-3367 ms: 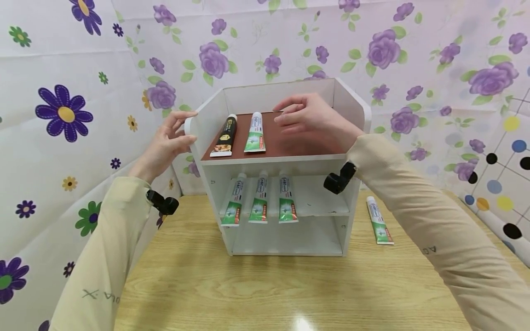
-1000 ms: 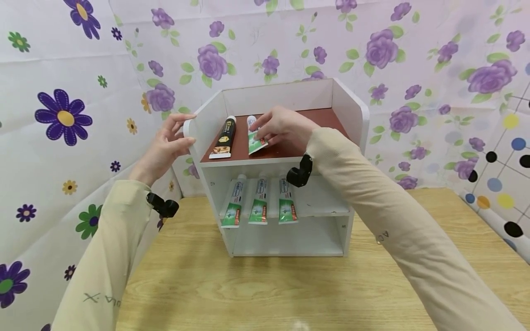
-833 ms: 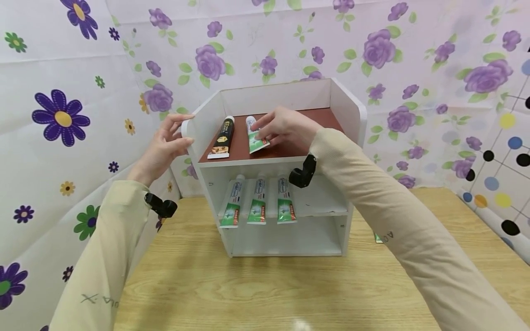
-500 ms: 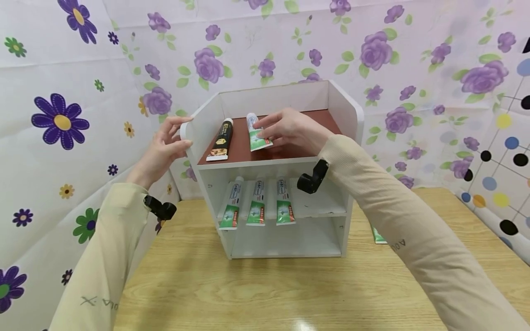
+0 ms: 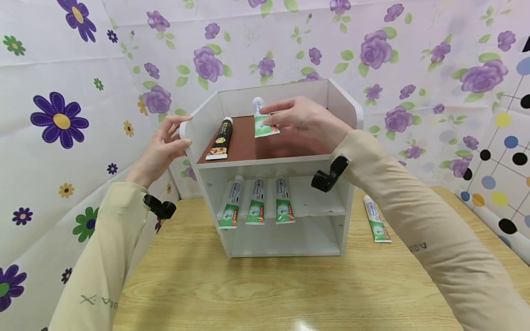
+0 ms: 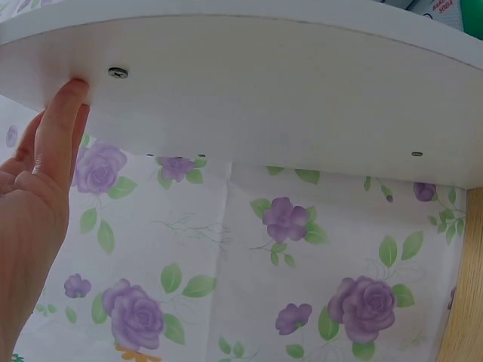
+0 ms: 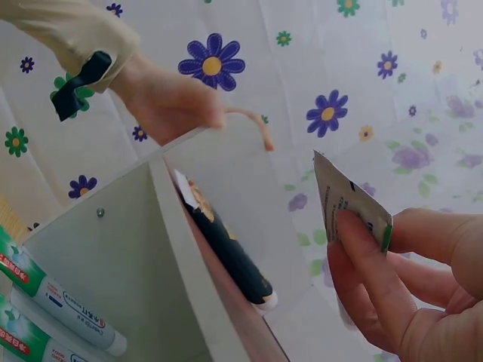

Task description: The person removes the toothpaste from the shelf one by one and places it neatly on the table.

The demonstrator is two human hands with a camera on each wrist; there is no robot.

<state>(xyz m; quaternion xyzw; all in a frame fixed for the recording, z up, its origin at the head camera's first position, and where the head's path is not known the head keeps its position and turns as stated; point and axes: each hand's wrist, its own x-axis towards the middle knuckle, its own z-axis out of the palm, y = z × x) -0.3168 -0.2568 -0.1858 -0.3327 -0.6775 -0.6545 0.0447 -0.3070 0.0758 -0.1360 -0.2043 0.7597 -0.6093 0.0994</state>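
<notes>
My right hand (image 5: 304,117) pinches a green-and-white toothpaste tube (image 5: 264,124) and holds it above the red-brown top of a small white shelf unit (image 5: 285,253). In the right wrist view, the fingers (image 7: 370,264) hold that tube (image 7: 355,204) on edge. My left hand (image 5: 163,145) rests on the unit's left side panel, its fingertips touching the panel in the left wrist view (image 6: 45,162). A black toothpaste tube (image 5: 221,139) lies on the top, close to the left panel.
Three green-and-white tubes (image 5: 256,202) lie side by side on the middle shelf, their ends jutting past its front edge. Another such tube (image 5: 377,219) lies on the wooden table (image 5: 256,294) right of the unit. Flowered sheets (image 5: 256,41) hang behind.
My right hand has moved in, taken hold of the green-and-white toothpaste tube on the top and raised it, shifting slightly right. My left hand has stayed at the side panel.
</notes>
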